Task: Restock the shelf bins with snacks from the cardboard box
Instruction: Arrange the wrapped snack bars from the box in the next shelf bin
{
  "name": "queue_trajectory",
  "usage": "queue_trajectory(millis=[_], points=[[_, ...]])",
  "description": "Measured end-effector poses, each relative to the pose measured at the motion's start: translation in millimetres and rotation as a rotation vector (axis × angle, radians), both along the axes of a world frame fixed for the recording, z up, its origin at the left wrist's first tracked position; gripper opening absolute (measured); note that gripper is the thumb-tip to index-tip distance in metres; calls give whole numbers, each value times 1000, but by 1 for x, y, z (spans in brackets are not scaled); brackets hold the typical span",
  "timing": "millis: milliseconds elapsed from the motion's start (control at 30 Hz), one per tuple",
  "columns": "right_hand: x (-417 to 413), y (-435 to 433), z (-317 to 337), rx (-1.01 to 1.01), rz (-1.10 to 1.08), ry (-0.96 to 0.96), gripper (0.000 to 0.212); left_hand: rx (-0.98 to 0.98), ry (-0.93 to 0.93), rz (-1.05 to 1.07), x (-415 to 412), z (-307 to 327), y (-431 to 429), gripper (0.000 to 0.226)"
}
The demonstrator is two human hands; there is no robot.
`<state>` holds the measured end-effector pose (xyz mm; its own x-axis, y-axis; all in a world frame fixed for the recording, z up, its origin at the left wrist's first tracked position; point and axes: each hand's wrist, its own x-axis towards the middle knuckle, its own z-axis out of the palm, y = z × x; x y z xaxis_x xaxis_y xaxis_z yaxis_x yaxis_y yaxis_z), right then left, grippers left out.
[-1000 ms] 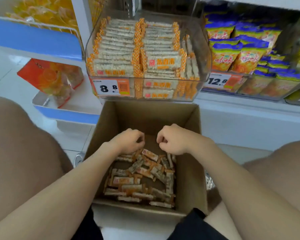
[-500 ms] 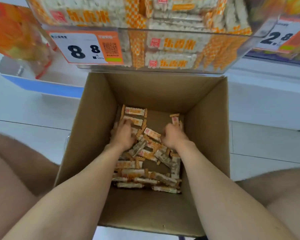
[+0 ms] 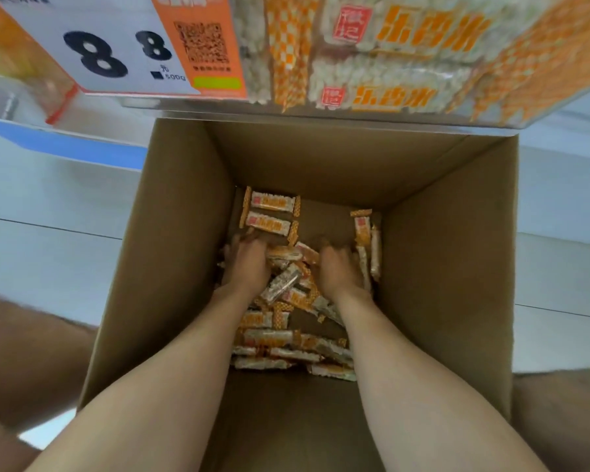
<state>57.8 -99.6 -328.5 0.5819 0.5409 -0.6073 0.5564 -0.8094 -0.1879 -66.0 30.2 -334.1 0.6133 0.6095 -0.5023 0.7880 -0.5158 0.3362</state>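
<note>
Pressing palms-down, fingers spread, both hands [image 3: 292, 267] flank the snack bars [image 3: 283, 284] heaped inside the cardboard box [image 3: 171, 233]

Orange-and-white wrapped snack bars [image 3: 286, 349] lie jumbled on the floor of the open cardboard box [image 3: 171, 253], below the full clear shelf bin [image 3: 406, 107].

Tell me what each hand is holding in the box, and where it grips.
Cannot be told. The left hand and right hand rest palm-down on the snack bars in the box; their fingers are hidden.
</note>
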Motion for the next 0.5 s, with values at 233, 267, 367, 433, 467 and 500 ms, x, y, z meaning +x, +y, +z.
queue_trajectory(millis=[233, 267, 367, 433, 467, 500], points=[[2, 1, 0, 250, -338, 9, 30, -93, -328, 195, -1, 2, 4, 33], [4, 2, 1, 327, -461, 40, 33, -100, -356, 196, -1, 3, 5, 31], [8, 4, 5, 486, -663, 201, 37, -132, -400, 167, -1, 5, 7, 32], [11, 7, 12, 551, -734, 235, 37, -143, -431, 155, 0, 10, 7, 36], [12, 7, 17, 584, -779, 236, 37, -153, -449, 156, 0, 14, 8, 40], [14, 6, 21, 613, -844, 252, 37, -173, -455, 161, 1, 17, 8, 48]])
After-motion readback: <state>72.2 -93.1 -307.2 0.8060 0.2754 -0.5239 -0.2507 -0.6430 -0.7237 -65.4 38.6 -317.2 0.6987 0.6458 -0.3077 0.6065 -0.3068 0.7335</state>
